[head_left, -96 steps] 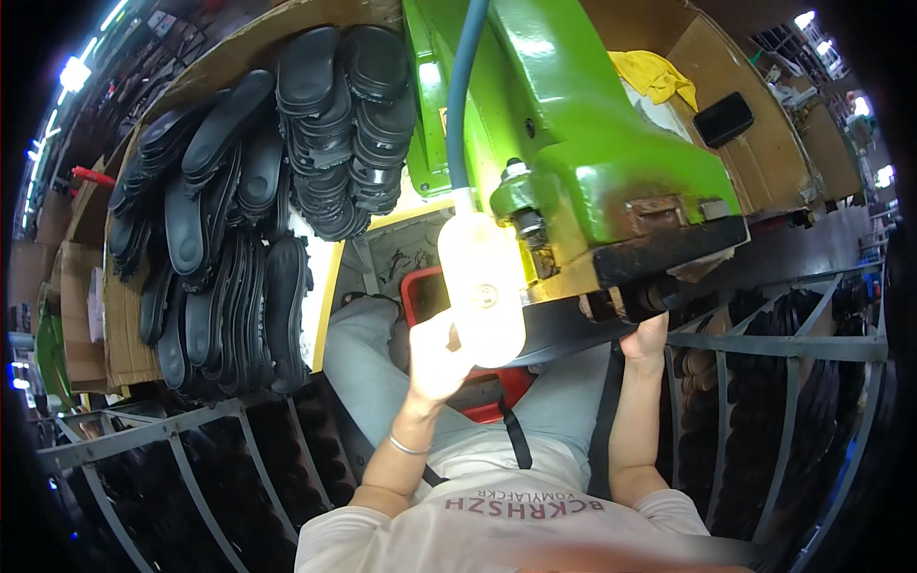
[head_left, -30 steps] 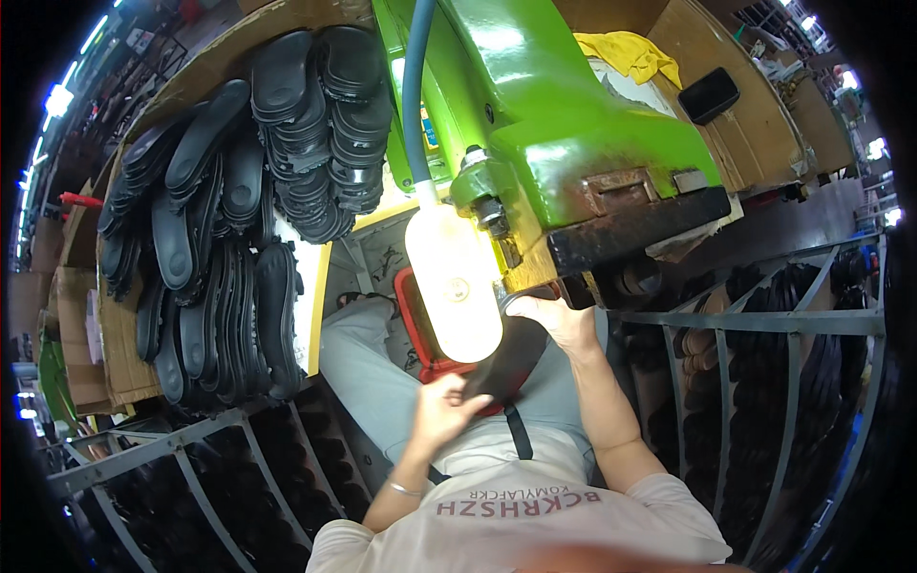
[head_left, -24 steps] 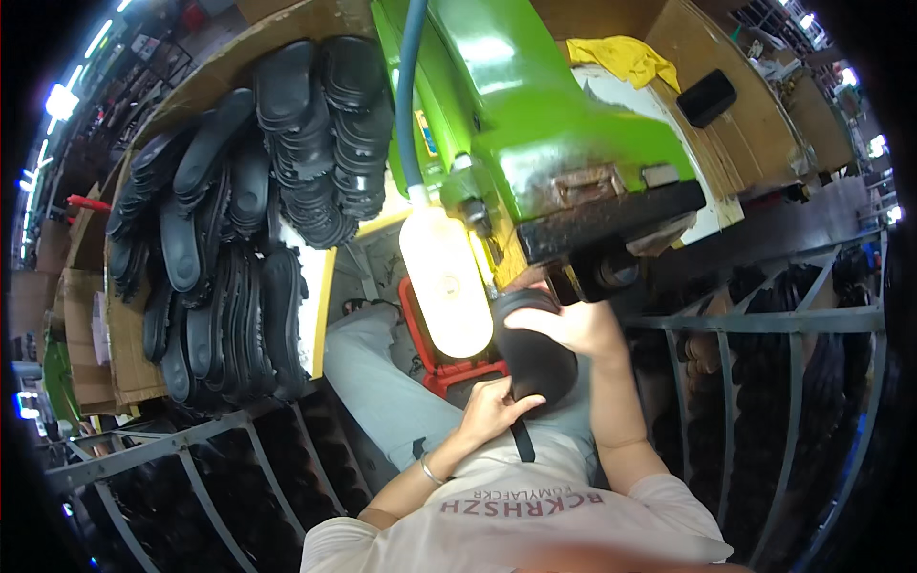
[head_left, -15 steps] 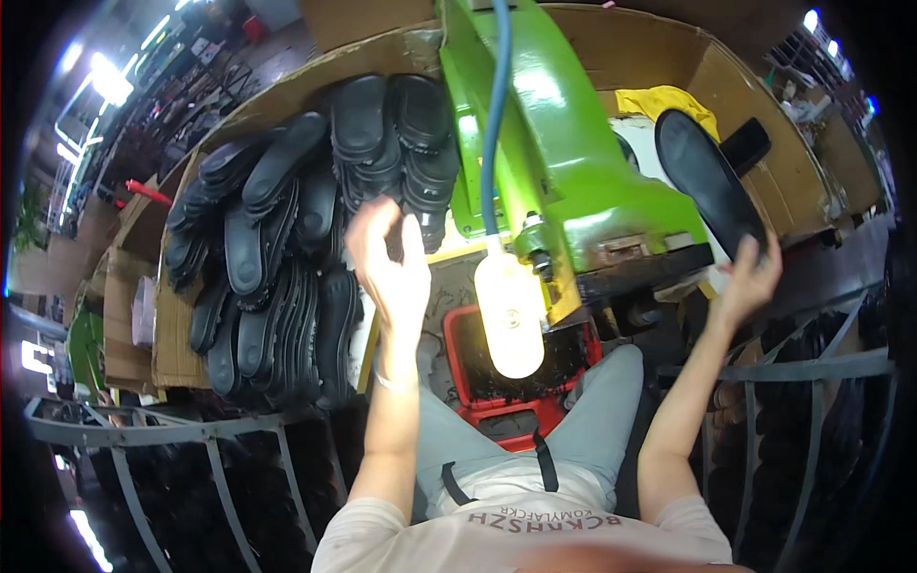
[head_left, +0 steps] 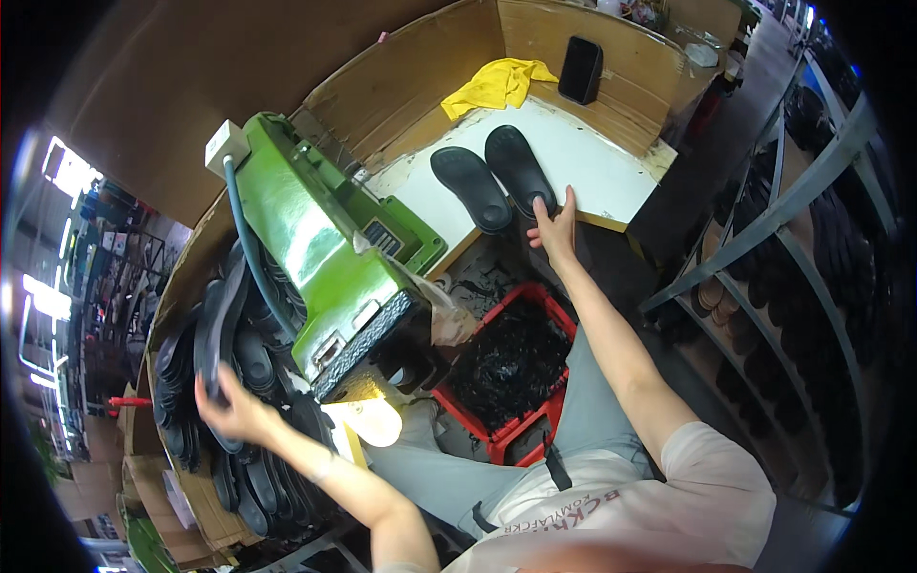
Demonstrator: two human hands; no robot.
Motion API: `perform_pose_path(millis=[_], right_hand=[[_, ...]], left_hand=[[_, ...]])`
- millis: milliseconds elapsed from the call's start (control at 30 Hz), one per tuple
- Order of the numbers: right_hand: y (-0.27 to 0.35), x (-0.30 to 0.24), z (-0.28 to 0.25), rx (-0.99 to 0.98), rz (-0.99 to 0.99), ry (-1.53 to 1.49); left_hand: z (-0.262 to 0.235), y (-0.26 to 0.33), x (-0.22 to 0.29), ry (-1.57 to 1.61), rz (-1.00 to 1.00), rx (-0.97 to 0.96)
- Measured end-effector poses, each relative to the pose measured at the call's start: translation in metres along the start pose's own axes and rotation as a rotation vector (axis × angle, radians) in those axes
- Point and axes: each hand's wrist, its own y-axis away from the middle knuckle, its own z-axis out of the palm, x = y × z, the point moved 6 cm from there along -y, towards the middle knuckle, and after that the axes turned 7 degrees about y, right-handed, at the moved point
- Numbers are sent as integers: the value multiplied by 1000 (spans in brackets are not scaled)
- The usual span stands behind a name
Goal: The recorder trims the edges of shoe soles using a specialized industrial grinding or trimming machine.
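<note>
My left hand (head_left: 234,411) is at the pile of black shoe soles on the left, with thumb and fingers around the near end of one long sole (head_left: 216,320). Motion blurs that sole a little. On the white tabletop (head_left: 602,158) at the right, two black shoe soles lie side by side: a left one (head_left: 470,188) and a right one (head_left: 517,162). The fingertips of my right hand (head_left: 556,229) touch the near end of the right-hand sole, its fingers apart. Between my hands stands a green machine (head_left: 306,248) with a dark, worn front end.
A red crate (head_left: 444,396) of black scraps sits on the floor between my legs. Beside the machine's front is a lit lamp (head_left: 377,420). A yellow cloth (head_left: 497,86) and a black phone (head_left: 581,70) are at the cardboard wall (head_left: 420,76). Metal racks (head_left: 764,220) stand at right.
The view has swung toward the right. My left hand has reached the pile and closed on a sole. The sole at my right hand now lies beside another, and that hand's fingers have spread.
</note>
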Motion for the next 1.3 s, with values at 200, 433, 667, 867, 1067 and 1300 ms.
perform_pose_path(millis=[200, 433, 667, 867, 1067, 1300], right_hand=[[80, -21, 11, 52, -583, 730], [52, -21, 78, -102, -1064, 950], [47, -20, 81, -34, -1154, 851], [53, -23, 79, -48, -1163, 819], [64, -40, 62, -15, -1046, 680], [103, -46, -2, 5, -920, 596]], left_hand=[[-132, 79, 56, 556, -61, 42], [-102, 198, 52, 554, -749, -319], [-89, 230, 58, 636, -903, -257], [-81, 230, 55, 738, -957, -319], [-59, 262, 36, 1068, -1335, -227], [30, 370, 1, 1204, -1953, -241]])
